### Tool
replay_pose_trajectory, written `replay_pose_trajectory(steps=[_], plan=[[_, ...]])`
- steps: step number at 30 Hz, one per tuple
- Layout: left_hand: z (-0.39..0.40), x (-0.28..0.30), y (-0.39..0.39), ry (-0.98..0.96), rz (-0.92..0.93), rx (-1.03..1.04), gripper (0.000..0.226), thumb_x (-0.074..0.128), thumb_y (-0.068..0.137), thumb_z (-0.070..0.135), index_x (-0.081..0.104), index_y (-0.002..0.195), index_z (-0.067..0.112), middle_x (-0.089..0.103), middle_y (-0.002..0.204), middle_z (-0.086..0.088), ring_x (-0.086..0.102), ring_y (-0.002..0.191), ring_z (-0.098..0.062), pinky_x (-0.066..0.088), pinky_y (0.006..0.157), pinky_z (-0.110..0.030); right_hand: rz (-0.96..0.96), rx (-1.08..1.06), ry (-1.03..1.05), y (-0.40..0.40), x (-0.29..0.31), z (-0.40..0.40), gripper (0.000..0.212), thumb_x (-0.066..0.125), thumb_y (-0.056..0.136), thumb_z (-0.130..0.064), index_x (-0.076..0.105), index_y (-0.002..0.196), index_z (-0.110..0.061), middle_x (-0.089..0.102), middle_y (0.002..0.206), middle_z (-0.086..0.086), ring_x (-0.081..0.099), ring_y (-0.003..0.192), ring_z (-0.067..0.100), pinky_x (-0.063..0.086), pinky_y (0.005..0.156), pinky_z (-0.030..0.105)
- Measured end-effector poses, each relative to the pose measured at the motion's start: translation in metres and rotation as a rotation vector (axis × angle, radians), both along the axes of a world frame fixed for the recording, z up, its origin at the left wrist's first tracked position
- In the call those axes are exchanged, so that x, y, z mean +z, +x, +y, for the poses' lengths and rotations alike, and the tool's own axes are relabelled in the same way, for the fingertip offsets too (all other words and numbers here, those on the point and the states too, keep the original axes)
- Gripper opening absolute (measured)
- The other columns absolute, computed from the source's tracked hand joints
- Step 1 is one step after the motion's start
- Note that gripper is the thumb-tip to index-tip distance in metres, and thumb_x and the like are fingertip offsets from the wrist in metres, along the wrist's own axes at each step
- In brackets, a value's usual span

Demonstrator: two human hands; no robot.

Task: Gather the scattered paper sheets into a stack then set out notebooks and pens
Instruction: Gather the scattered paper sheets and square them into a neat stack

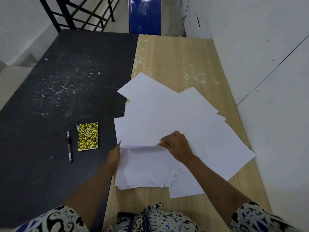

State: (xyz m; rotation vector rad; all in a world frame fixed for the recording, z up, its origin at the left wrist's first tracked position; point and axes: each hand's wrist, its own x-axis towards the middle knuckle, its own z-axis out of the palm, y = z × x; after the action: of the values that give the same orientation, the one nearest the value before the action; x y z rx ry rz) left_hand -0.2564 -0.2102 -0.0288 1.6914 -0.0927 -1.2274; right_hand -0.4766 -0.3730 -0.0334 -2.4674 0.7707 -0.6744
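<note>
The white paper sheets [175, 118] lie fanned out and overlapping on the light wooden table [184, 61], with their left corners reaching over the seam onto the black table [58, 81] beside it. The right hand [177, 146] sits on top of the pile near its middle, fingers curled, pinching the near edge of one sheet that is lifted slightly off the rest and throws a soft shadow on the pages under it. The left hand [115, 156] is at the left border of the pile, touching the same lifted edge at its left end; its fingers are mostly hidden behind the paper, so whether it grips the sheet or only steadies it cannot be told. Closer to the person, under both forearms, a rougher bunch of sheets shows staggered corners. Well to the left of the hands, on the black table, a small notebook [88, 136] with a yellow and black speckled cover lies flat. A black pen [69, 146] lies just beside it on its left, roughly parallel to it, and the tip of a second pen [77, 126] pokes out at the notebook's far left corner, the rest hidden beneath the cover. How many sheets there are is impossible to count, since white overlaps white. The patterned sleeves [260, 218] are cut off by the lower edge.
</note>
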Motion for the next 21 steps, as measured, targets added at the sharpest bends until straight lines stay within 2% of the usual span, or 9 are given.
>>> replay_pose_trajectory(steps=[2, 4, 7, 8, 11, 12, 17, 19, 21], plan=[[0.0, 0.0, 0.003, -0.028, 0.136, 0.064, 0.05, 0.033, 0.098, 0.058, 0.064, 0.119, 0.025, 0.069, 0.11, -0.004, 0.063, 0.104, -0.027, 0.05, 0.09, -0.043, 0.105, 0.066, 0.02, -0.006, -0.004, -0.001, 0.031, 0.057, 0.088, -0.048, 0.076, 0.093, -0.024, 0.074, 0.096, -0.012, 0.058, 0.089, 0.013, 0.049, 0.075, 0.03], [0.001, -0.003, 0.007, -0.027, 0.168, 0.097, 0.062, 0.033, 0.094, 0.066, 0.059, 0.129, 0.023, 0.066, 0.122, -0.006, 0.06, 0.113, -0.029, 0.046, 0.099, -0.047, 0.206, 0.084, 0.058, -0.015, -0.006, -0.003, 0.026, 0.061, 0.087, -0.044, 0.077, 0.095, -0.025, 0.072, 0.108, -0.01, 0.056, 0.102, 0.014, 0.05, 0.082, 0.035], [0.004, -0.01, 0.011, 0.03, 0.084, 0.046, 0.09, 0.062, 0.065, 0.079, 0.058, 0.133, 0.019, 0.063, 0.127, -0.005, 0.06, 0.115, -0.027, 0.044, 0.104, -0.049, 0.3, 0.054, 0.184, -0.024, -0.002, -0.001, 0.016, 0.068, 0.087, -0.033, 0.077, 0.095, -0.023, 0.063, 0.127, -0.008, 0.048, 0.119, 0.018, 0.044, 0.095, 0.043], [0.004, -0.007, 0.01, 0.035, 0.036, 0.009, 0.092, 0.072, 0.06, 0.074, 0.06, 0.13, 0.016, 0.064, 0.125, -0.005, 0.062, 0.112, -0.027, 0.046, 0.102, -0.049, 0.32, 0.037, 0.23, -0.026, 0.0, 0.0, 0.015, 0.068, 0.087, -0.032, 0.077, 0.095, -0.023, 0.059, 0.132, -0.007, 0.044, 0.124, 0.016, 0.041, 0.099, 0.043], [0.005, -0.001, 0.003, 0.011, -0.047, -0.074, 0.048, 0.076, 0.081, 0.03, 0.063, 0.121, 0.008, 0.067, 0.118, -0.008, 0.066, 0.1, -0.024, 0.053, 0.09, -0.042, 0.354, -0.009, 0.304, -0.03, 0.004, 0.003, 0.016, 0.068, 0.087, -0.036, 0.074, 0.101, -0.03, 0.047, 0.143, -0.009, 0.035, 0.134, 0.012, 0.031, 0.108, 0.043], [0.005, -0.003, 0.003, 0.004, -0.048, -0.088, 0.041, 0.075, 0.083, 0.021, 0.062, 0.12, 0.008, 0.067, 0.116, -0.008, 0.066, 0.098, -0.024, 0.054, 0.086, -0.04, 0.355, -0.05, 0.339, -0.029, 0.005, 0.005, 0.022, 0.069, 0.085, -0.037, 0.071, 0.107, -0.032, 0.043, 0.145, -0.009, 0.033, 0.135, 0.013, 0.029, 0.11, 0.043], [0.008, -0.003, 0.012, 0.008, 0.044, -0.203, 0.043, 0.073, 0.078, -0.001, 0.06, 0.119, 0.004, 0.067, 0.118, -0.016, 0.066, 0.101, -0.034, 0.055, 0.082, -0.043, 0.276, -0.521, 0.62, -0.004, 0.008, 0.014, 0.069, 0.067, 0.083, -0.051, 0.044, 0.137, -0.015, 0.038, 0.137, 0.007, 0.04, 0.127, 0.026, 0.041, 0.101, 0.04], [0.008, 0.0, 0.013, 0.017, 0.066, -0.238, 0.037, 0.064, 0.081, -0.008, 0.058, 0.116, 0.005, 0.065, 0.117, -0.019, 0.065, 0.098, -0.035, 0.054, 0.078, -0.041, 0.315, -0.546, 0.704, 0.005, 0.006, 0.015, 0.077, 0.069, 0.082, -0.049, 0.038, 0.14, -0.011, 0.037, 0.136, 0.01, 0.046, 0.123, 0.027, 0.044, 0.098, 0.037], [0.006, 0.001, 0.012, 0.015, 0.068, -0.199, 0.031, 0.059, 0.086, -0.003, 0.059, 0.116, 0.005, 0.066, 0.112, -0.017, 0.064, 0.094, -0.032, 0.053, 0.075, -0.039, 0.384, -0.471, 0.697, 0.01, 0.003, 0.015, 0.071, 0.071, 0.084, -0.035, 0.038, 0.141, -0.011, 0.038, 0.135, 0.011, 0.051, 0.119, 0.027, 0.044, 0.095, 0.034]])
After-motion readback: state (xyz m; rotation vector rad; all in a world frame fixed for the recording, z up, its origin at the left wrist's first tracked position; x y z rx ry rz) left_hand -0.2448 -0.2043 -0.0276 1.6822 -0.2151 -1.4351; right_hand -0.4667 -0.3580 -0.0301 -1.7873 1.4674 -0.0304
